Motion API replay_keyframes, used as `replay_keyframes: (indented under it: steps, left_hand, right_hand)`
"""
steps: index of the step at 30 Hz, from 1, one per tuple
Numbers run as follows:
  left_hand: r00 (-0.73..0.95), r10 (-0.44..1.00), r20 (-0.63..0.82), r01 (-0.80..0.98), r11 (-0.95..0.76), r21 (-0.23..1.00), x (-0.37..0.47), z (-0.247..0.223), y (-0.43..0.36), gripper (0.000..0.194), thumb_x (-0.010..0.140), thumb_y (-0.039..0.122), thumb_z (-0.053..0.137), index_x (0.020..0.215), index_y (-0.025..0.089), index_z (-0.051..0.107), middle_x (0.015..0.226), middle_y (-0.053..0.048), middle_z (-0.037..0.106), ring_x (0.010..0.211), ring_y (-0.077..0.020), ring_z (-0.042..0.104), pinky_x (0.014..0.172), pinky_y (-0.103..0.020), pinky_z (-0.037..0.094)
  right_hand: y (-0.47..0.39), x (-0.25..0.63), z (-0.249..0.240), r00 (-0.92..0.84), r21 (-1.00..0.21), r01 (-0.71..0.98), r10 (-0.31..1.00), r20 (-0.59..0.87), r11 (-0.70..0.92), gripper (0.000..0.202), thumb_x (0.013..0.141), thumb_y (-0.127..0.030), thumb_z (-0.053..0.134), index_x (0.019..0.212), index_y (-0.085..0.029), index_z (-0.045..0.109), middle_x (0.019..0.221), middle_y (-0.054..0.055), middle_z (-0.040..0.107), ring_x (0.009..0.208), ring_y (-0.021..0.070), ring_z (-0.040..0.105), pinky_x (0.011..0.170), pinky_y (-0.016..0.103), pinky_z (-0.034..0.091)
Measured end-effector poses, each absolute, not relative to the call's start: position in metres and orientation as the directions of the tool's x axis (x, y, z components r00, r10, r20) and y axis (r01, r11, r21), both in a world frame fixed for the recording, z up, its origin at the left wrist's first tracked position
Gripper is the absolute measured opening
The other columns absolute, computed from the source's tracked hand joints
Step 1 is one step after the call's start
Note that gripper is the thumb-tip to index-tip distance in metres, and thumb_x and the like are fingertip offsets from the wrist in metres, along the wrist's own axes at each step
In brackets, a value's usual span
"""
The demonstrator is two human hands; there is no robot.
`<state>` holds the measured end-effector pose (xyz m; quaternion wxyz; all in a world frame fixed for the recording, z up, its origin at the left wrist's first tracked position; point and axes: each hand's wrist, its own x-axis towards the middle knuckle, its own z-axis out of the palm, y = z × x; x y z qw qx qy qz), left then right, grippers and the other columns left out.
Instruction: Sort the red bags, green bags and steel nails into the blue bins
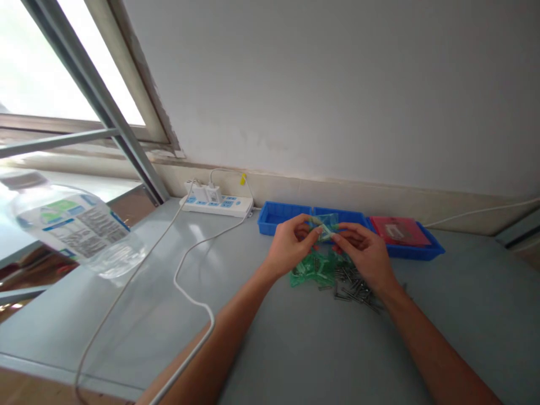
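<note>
Nearest us, a white power cable [185, 292] snakes over the grey surface [295, 349]. Our two forearms reach forward over it. Below the hands lies a pile of small dark metal pins [354, 288], touching a heap of translucent green plastic pieces [312, 271] on its left. Our left hand [291, 244] and right hand [363, 247] meet above the heaps, fingers pinched narrow, both holding one small translucent green plastic piece [324, 228] between them, raised off the surface. Just behind, a row of shallow blue plastic trays [276, 216]; the right one carries a flat red box [399, 230]. Far left, a white power strip [217, 202] by the wall; a clear labelled plastic bottle [71, 228] lies tilted at the left edge
</note>
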<state>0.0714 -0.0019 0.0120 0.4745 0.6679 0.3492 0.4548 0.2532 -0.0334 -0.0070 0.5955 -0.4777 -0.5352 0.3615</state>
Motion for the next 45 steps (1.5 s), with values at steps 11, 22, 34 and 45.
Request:
replay_keyframes:
  steps: [11, 22, 34, 45]
  left_hand:
    - [0.085, 0.973, 0.213, -0.042, -0.21, 0.977, 0.051, 0.013, 0.016, 0.056, 0.082, 0.041, 0.078, 0.128, 0.014, 0.06, 0.061, 0.001, 0.071, 0.054, -0.0153, 0.07, 0.05, -0.019, 0.053]
    - [0.003, 0.988, 0.151, -0.076, -0.151, 0.986, 0.045, 0.005, 0.025, 0.057, 0.078, 0.033, 0.081, 0.127, 0.015, 0.058, 0.074, -0.004, 0.076, 0.075, -0.0229, 0.078, 0.074, -0.031, 0.064]
    - [0.677, 0.704, 0.217, 0.59, -0.694, 0.412, 0.02, 0.028, 0.014, 0.041, 0.074, 0.057, 0.081, 0.09, 0.02, 0.076, 0.087, -0.004, 0.07, 0.074, -0.0192, 0.063, 0.067, -0.027, 0.044]
    - [0.71, 0.682, 0.177, 0.537, -0.686, 0.491, 0.027, 0.018, 0.018, 0.03, 0.078, 0.039, 0.081, 0.08, 0.019, 0.058, 0.08, 0.001, 0.058, 0.072, -0.0156, 0.054, 0.065, -0.025, 0.038]
  right_hand:
    - [-0.041, 0.252, -0.011, 0.165, -0.95, 0.184, 0.945, 0.281, 0.251, 0.038, 0.078, -0.05, 0.08, 0.1, -0.02, 0.071, 0.079, 0.005, 0.076, 0.061, 0.018, 0.07, 0.062, 0.03, 0.058]
    - [-0.039, 0.261, -0.011, 0.152, -0.932, 0.24, 0.938, 0.313, 0.272, 0.034, 0.083, -0.049, 0.074, 0.099, -0.019, 0.071, 0.081, 0.006, 0.076, 0.062, 0.0176, 0.07, 0.064, 0.03, 0.057]
    - [-0.043, 0.27, -0.013, -0.155, -0.54, 0.73, 0.871, 0.466, 0.419, 0.021, 0.097, -0.033, 0.056, 0.096, -0.022, 0.073, 0.087, 0.004, 0.077, 0.072, 0.0188, 0.069, 0.071, 0.031, 0.052]
    - [-0.043, 0.271, -0.014, -0.175, -0.486, 0.764, 0.861, 0.478, 0.425, 0.02, 0.097, -0.03, 0.055, 0.099, -0.022, 0.074, 0.093, 0.004, 0.077, 0.073, 0.0179, 0.068, 0.075, 0.03, 0.051]
